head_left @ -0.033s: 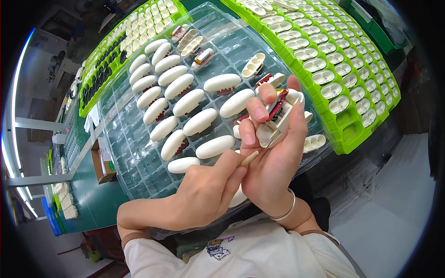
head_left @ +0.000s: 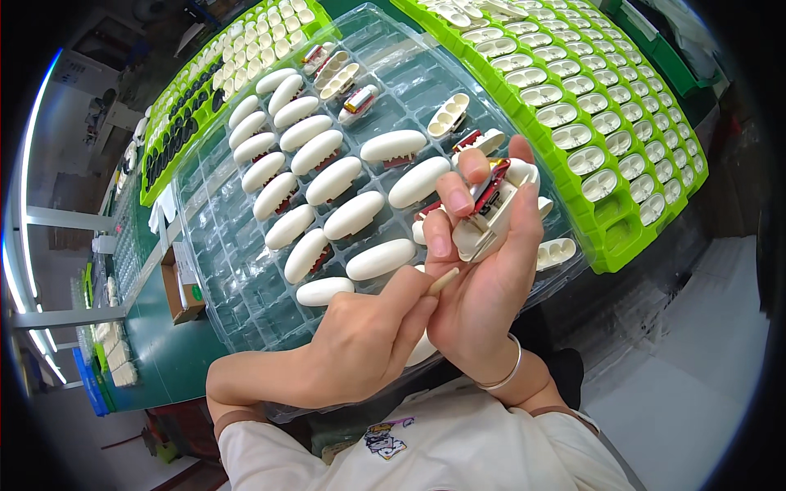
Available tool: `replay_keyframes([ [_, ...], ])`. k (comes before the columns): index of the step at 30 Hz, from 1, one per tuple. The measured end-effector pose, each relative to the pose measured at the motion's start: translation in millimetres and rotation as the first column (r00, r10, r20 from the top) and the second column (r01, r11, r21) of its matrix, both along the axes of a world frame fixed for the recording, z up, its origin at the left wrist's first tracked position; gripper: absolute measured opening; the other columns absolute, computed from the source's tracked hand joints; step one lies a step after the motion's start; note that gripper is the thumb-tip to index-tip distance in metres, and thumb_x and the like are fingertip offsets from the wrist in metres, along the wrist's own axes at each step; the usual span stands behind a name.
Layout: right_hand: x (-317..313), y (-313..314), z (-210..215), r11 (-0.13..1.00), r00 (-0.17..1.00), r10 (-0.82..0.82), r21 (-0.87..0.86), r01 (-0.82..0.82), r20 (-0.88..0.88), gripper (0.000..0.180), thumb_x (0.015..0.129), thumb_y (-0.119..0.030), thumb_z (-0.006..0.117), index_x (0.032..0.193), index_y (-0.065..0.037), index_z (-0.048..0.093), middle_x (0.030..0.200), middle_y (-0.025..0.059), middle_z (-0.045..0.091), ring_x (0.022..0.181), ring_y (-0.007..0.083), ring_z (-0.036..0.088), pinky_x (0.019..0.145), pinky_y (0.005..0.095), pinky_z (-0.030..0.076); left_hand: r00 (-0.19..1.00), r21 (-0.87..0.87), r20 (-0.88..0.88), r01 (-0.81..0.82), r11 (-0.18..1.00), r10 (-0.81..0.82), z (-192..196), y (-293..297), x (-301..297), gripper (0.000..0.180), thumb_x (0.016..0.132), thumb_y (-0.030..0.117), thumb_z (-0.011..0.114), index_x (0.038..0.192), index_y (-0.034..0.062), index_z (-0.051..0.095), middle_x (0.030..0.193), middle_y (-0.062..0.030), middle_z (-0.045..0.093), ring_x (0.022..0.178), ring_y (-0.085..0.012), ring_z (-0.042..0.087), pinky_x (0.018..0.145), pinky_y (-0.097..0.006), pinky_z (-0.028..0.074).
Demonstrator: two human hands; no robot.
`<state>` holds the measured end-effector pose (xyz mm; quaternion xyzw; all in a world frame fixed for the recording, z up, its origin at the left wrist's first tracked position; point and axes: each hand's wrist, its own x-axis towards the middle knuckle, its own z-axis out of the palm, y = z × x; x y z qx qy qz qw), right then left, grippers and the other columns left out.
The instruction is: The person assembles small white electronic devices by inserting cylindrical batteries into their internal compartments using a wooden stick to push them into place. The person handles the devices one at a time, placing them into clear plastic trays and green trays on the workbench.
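Observation:
My right hand point(head_left: 483, 295) is raised over the clear tray and grips a white oval case half point(head_left: 501, 214) with a red and black part inside it; thumb and fingers pinch its upper end. My left hand point(head_left: 368, 335) sits just left of it, closed on a thin wooden stick point(head_left: 443, 282) whose tip touches my right palm. Below both hands lies a clear plastic compartment tray point(head_left: 246, 286) holding several closed white oval cases point(head_left: 354, 214) in rows and a few open halves point(head_left: 449, 115).
A long green tray point(head_left: 622, 245) of open white shells runs along the right. Another green tray point(head_left: 176, 131) lies at the far left. A small cardboard box point(head_left: 182, 288) stands on the green table left of the clear tray. White floor shows at the lower right.

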<state>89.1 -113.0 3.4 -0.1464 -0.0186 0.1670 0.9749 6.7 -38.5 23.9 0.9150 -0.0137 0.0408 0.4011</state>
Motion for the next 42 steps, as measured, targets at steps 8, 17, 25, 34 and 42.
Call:
replay_keyframes([
  [8, -6.6, 2.5, 1.0, 0.988, 0.983, -0.114, -0.091, 0.128, 0.142, 0.042, 0.088, -0.039, 0.037, 0.120, -0.014, 0.029, 0.088, 0.0058, 0.038, 0.068, 0.0085, 0.040, 0.042, 0.0166, 0.039, 0.996, -0.031, 0.089, 0.009, 0.999, -0.006, -6.1, -3.9, 0.1, 0.021, 0.080, 0.004, 0.049, 0.100, 0.0016, 0.048, 0.052, -0.0110, 0.047, 0.041, -0.0257, 0.049, 0.038, -0.033, 0.037],
  [17, -6.3, -0.1, 0.3, 0.986, 0.975, -0.108, -0.103, 0.130, 0.193, 0.041, 0.088, -0.041, 0.036, 0.120, -0.018, 0.028, 0.089, 0.0054, 0.038, 0.067, 0.0085, 0.039, 0.042, 0.0171, 0.037, 0.997, -0.043, 0.078, 0.006, 0.999, -0.002, -5.7, -6.2, -0.8, 0.022, 0.080, 0.004, 0.049, 0.102, 0.0018, 0.048, 0.052, -0.0120, 0.046, 0.041, -0.0263, 0.049, 0.039, -0.034, 0.038],
  [25, -12.3, -1.1, -0.9, 0.983, 0.978, -0.050, -0.163, 0.083, 0.201, 0.036, 0.087, -0.039, 0.038, 0.116, -0.019, 0.030, 0.087, 0.0057, 0.038, 0.067, 0.0107, 0.039, 0.047, 0.0205, 0.038, 0.999, -0.097, 0.038, -0.024, 0.995, 0.028, -8.8, -6.4, -1.9, 0.020, 0.079, 0.005, 0.050, 0.098, 0.0012, 0.050, 0.056, -0.0136, 0.050, 0.042, -0.0276, 0.051, 0.041, -0.035, 0.040],
  [34, -16.1, -0.2, -7.7, 0.991, 0.972, -0.056, -0.104, 0.082, 0.227, 0.032, 0.089, -0.021, 0.036, 0.117, -0.014, 0.022, 0.091, 0.0131, 0.043, 0.069, 0.0138, 0.046, 0.055, 0.0261, 0.044, 0.999, -0.220, -0.019, -0.053, 0.974, 0.050, -3.9, -4.3, 0.1, 0.017, 0.080, 0.006, 0.050, 0.097, 0.0040, 0.053, 0.061, -0.0139, 0.053, 0.049, -0.0282, 0.055, 0.045, -0.033, 0.043],
  [42, -16.6, -1.1, -13.7, 0.977, 0.955, -0.042, -0.185, 0.101, 0.295, 0.032, 0.089, -0.021, 0.035, 0.117, -0.012, 0.020, 0.092, 0.0127, 0.043, 0.070, 0.0137, 0.045, 0.057, 0.0263, 0.044, 0.994, -0.300, -0.097, -0.085, 0.950, 0.059, 0.4, -5.2, 2.1, 0.013, 0.083, 0.001, 0.041, 0.086, -0.0040, 0.053, 0.056, -0.0059, 0.051, 0.049, -0.0123, 0.050, 0.045, -0.024, 0.039],
])
